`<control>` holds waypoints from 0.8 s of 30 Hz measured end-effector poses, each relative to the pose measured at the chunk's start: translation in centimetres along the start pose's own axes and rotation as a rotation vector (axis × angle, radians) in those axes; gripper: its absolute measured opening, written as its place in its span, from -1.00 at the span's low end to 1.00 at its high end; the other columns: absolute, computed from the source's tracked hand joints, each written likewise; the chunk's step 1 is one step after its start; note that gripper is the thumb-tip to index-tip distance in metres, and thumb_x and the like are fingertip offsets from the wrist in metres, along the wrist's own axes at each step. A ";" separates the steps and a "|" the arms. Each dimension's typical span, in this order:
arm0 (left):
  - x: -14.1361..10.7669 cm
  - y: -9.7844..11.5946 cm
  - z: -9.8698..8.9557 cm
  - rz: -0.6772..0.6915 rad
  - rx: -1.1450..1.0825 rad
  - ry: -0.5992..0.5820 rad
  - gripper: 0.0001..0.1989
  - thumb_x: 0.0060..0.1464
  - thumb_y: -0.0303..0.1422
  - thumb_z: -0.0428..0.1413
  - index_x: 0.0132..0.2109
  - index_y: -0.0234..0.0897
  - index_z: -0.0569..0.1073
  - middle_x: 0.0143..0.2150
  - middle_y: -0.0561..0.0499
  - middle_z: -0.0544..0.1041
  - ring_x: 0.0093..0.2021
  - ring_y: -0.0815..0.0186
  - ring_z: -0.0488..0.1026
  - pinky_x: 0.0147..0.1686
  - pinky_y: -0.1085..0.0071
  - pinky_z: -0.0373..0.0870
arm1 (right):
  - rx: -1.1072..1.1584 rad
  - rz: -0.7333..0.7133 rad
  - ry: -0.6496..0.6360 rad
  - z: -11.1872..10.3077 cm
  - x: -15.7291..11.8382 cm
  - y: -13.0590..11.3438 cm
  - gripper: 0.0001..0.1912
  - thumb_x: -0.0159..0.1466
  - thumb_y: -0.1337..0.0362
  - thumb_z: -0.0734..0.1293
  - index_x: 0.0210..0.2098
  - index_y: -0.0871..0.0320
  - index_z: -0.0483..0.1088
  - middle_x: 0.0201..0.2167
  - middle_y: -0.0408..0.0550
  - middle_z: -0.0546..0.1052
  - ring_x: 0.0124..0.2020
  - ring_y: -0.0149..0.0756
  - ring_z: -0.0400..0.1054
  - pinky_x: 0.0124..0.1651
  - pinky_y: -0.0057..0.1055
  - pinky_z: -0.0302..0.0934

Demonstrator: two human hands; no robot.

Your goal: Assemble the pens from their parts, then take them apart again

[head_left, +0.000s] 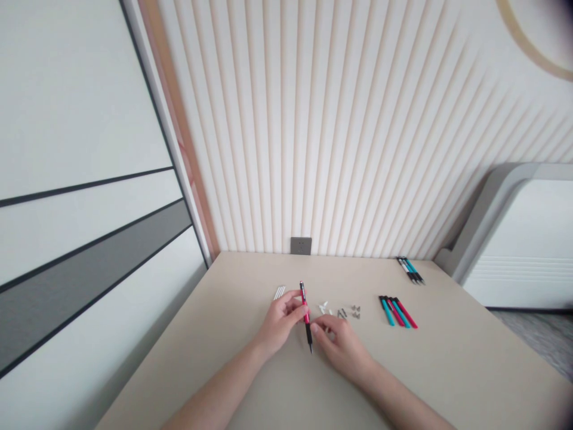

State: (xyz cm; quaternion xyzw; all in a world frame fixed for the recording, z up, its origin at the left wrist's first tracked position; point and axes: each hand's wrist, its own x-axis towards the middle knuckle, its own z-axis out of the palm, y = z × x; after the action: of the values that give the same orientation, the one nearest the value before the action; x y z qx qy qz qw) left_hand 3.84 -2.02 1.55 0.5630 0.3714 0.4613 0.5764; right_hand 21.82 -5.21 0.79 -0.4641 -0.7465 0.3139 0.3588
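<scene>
- A grey-and-white striped wall panel (89,239) is running along the left side of the beige table (430,370), meeting it at about nine o'clock from the hands.
- A few thin white sticks (279,292) are lying together on the tabletop at about eleven o'clock from the left hand.
- The left hand (282,319) is closed on the barrel of a red pen (305,313), pinching it between thumb and fingers.
- The pen is standing steeply tilted above the tabletop between the two hands, its black tip pointing down towards the person at about six o'clock.
- A grey wall socket (301,245) is sitting on the ribbed wall panel (313,119), just above the table's far edge at twelve o'clock.
- The right hand (340,346) is partly curled, its fingertips (316,327) reaching to the pen's lower end; whether they are touching it or holding anything small, I cannot tell.
- Small white plastic parts (323,307) and small metal parts (348,312) are lying in a loose row at about two o'clock from the pen.
- Four teal and red pens (397,312) are lying side by side further along at about three o'clock.
- A tight bunch of teal and black pens (409,270) is lying near the far edge at about two o'clock.
</scene>
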 end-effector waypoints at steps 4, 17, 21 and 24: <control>-0.2 0.1 0.1 -0.001 0.082 -0.107 -0.60 0.08 -0.21 0.21 0.03 -0.31 0.46 -0.39 0.04 0.50 -0.35 0.33 0.43 -0.29 0.44 0.33 | 0.137 -0.009 0.071 -0.9 0.2 0.7 -0.53 0.30 0.08 0.27 0.16 0.11 0.27 -0.33 -0.06 0.52 -0.33 -0.28 0.35 -0.20 -0.34 0.24; -0.7 -0.2 0.4 -0.014 0.182 -0.212 -0.70 0.10 -0.30 0.18 -0.03 -0.29 0.49 -0.38 0.06 0.51 -0.36 0.34 0.42 -0.34 0.47 0.29 | 0.416 0.042 -0.132 -0.2 -0.4 0.5 -0.20 0.24 0.19 0.34 0.33 0.02 -0.16 -0.46 -0.24 0.41 -0.48 -0.38 0.31 -0.36 -0.41 0.23; -0.7 -0.3 0.5 -0.019 0.158 -0.226 -0.72 0.09 -0.30 0.19 -0.05 -0.29 0.48 -0.37 0.06 0.51 -0.35 0.34 0.42 -0.32 0.46 0.31 | 0.480 0.037 -0.168 -0.6 -0.4 0.2 -0.30 0.26 0.19 0.33 0.28 0.00 -0.08 -0.45 -0.24 0.39 -0.46 -0.39 0.33 -0.33 -0.40 0.25; -0.7 -0.3 0.6 -0.024 0.139 -0.211 -0.69 0.09 -0.30 0.19 -0.02 -0.29 0.47 -0.36 0.05 0.52 -0.35 0.34 0.43 -0.31 0.46 0.32 | 0.478 0.049 -0.147 -0.4 -0.3 0.2 -0.27 0.26 0.20 0.33 0.30 0.00 -0.11 -0.46 -0.25 0.38 -0.46 -0.39 0.32 -0.34 -0.40 0.24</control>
State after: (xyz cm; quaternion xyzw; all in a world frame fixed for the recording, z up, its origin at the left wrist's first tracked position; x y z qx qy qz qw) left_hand 4.22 -2.81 1.20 0.6426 0.3466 0.3655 0.5774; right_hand 22.40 -5.37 0.75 -0.3599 -0.6638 0.5231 0.3952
